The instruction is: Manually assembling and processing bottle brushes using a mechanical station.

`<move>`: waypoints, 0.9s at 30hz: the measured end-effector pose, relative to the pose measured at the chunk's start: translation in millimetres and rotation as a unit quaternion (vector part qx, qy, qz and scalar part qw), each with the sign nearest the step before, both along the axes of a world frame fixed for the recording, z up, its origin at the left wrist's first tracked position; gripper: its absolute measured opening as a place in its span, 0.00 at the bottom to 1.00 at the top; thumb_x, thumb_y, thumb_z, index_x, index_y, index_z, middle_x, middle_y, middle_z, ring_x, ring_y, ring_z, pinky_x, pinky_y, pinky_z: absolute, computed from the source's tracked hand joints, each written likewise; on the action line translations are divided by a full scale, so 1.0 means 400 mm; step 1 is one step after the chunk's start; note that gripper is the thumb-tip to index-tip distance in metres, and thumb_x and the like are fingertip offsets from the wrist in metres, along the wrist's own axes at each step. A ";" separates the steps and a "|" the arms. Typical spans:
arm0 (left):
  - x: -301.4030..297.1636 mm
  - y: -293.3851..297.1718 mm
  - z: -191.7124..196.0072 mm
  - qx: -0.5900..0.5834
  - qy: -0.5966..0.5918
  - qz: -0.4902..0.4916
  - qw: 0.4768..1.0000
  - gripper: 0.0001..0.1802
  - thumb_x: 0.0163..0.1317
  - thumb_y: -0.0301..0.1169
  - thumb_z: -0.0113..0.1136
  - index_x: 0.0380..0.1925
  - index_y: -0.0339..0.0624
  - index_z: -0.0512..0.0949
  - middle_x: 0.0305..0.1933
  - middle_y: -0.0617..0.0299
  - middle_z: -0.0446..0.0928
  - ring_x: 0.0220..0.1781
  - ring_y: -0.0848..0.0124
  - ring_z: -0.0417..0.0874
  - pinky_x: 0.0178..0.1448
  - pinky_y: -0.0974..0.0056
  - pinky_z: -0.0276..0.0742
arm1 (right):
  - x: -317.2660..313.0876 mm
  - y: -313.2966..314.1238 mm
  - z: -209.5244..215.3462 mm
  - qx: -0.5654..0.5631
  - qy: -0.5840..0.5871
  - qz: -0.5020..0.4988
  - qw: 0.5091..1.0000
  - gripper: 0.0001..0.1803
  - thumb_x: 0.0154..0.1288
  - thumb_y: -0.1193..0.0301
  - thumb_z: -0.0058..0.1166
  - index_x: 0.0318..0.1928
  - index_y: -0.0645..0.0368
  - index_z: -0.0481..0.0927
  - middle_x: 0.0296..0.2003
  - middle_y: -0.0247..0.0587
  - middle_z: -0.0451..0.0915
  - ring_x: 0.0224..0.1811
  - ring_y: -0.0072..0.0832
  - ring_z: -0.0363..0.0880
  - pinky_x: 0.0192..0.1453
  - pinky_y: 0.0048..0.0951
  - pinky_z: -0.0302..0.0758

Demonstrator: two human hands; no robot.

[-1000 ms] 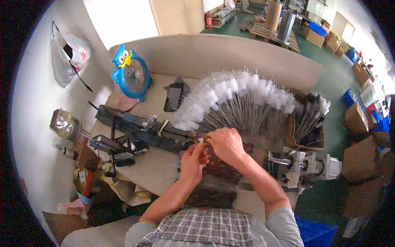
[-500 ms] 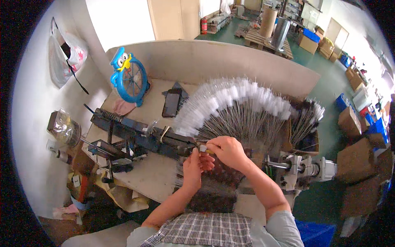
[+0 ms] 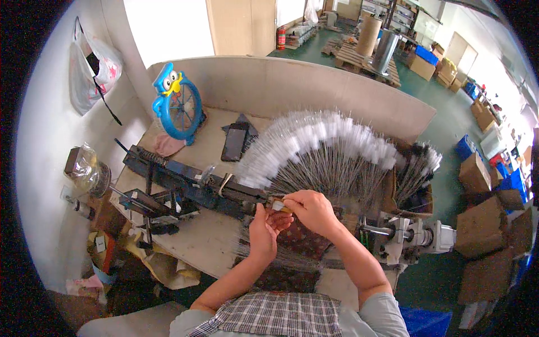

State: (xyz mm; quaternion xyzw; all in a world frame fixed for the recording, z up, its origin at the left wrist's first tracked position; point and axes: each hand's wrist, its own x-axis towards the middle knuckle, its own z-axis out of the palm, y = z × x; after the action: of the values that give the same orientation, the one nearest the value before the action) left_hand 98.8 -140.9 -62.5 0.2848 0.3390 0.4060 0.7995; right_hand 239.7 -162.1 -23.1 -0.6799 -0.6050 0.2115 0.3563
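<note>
My right hand is closed in a pinch around a small white and yellow piece, at the near end of a long dark metal fixture. Just below that piece, my left hand is turned palm up. Its thumb is raised beside the fixture's end, with the fingers half curled and apart from it; I see nothing held in them. Beyond both hands, many thin wire brushes with white bristle heads lie fanned across the table. The fingertips of my right hand partly hide the small piece.
A motor-like unit with a shaft stands to the right. Darker brushes fill a box behind it. A blue toy-faced fan and a phone sit on the table at the back left. A low panel borders the far side.
My right hand has shifted slightly right and down, and more of the white and yellow piece shows. The fingers of my left hand are a little more spread beneath it.
</note>
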 end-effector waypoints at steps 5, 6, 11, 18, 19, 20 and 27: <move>0.009 -0.010 0.015 -0.033 -0.012 0.025 0.999 0.28 0.69 0.52 0.34 0.44 0.36 0.70 0.38 0.56 0.76 0.41 0.65 0.78 0.47 0.63 0.72 | -0.011 -0.012 -0.002 0.073 -0.041 -0.001 0.996 0.12 0.57 0.61 0.53 0.35 0.55 0.82 0.31 0.43 0.79 0.36 0.42 0.76 0.40 0.40 0.73; 0.009 -0.009 0.013 -0.051 -0.025 0.045 0.997 0.27 0.68 0.52 0.35 0.45 0.37 0.70 0.40 0.57 0.76 0.43 0.66 0.77 0.48 0.63 0.71 | -0.022 -0.016 0.001 0.111 -0.083 -0.005 0.990 0.13 0.55 0.61 0.55 0.36 0.55 0.81 0.30 0.41 0.78 0.36 0.41 0.75 0.39 0.40 0.72; -0.020 0.004 -0.065 -0.013 -0.075 0.019 0.997 0.25 0.67 0.53 0.39 0.45 0.43 0.70 0.45 0.61 0.73 0.47 0.67 0.75 0.52 0.60 0.71 | -0.086 -0.015 0.007 0.149 -0.175 -0.036 0.973 0.17 0.49 0.61 0.59 0.39 0.54 0.78 0.33 0.35 0.77 0.40 0.35 0.73 0.42 0.37 0.69; 0.002 -0.013 0.031 -0.080 -0.090 0.043 0.992 0.21 0.68 0.46 0.38 0.42 0.39 0.70 0.42 0.59 0.75 0.42 0.69 0.77 0.50 0.63 0.71 | -0.080 -0.037 0.009 0.181 -0.204 -0.076 0.959 0.17 0.47 0.66 0.60 0.40 0.54 0.79 0.37 0.32 0.78 0.44 0.32 0.73 0.45 0.35 0.68; 0.003 -0.016 0.035 -0.068 -0.102 0.046 0.991 0.19 0.68 0.44 0.40 0.42 0.39 0.70 0.40 0.59 0.75 0.41 0.69 0.77 0.49 0.63 0.71 | -0.083 -0.039 0.007 0.178 -0.207 -0.077 0.959 0.17 0.47 0.66 0.60 0.40 0.54 0.79 0.37 0.32 0.78 0.44 0.32 0.73 0.45 0.35 0.68; 0.000 -0.017 0.023 -0.072 -0.104 0.044 0.991 0.19 0.68 0.44 0.40 0.42 0.39 0.70 0.40 0.59 0.75 0.41 0.69 0.77 0.49 0.63 0.71 | -0.087 -0.040 0.002 0.184 -0.208 -0.081 0.957 0.17 0.46 0.66 0.60 0.40 0.53 0.79 0.37 0.31 0.77 0.44 0.32 0.73 0.45 0.35 0.68; 0.018 -0.007 0.006 -0.041 -0.065 0.050 0.996 0.06 0.63 0.30 0.50 0.35 0.39 0.72 0.35 0.62 0.75 0.36 0.73 0.77 0.43 0.68 0.75 | -0.064 -0.040 -0.012 0.241 -0.247 -0.056 0.937 0.15 0.47 0.67 0.60 0.39 0.49 0.80 0.36 0.30 0.77 0.41 0.31 0.74 0.45 0.34 0.69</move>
State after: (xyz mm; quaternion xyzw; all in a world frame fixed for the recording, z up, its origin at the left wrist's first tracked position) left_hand 105.8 -143.9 -60.1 0.2073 0.3163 0.4487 0.8097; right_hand 214.2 -178.0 -28.0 -0.6373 -0.6678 -0.1355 0.3599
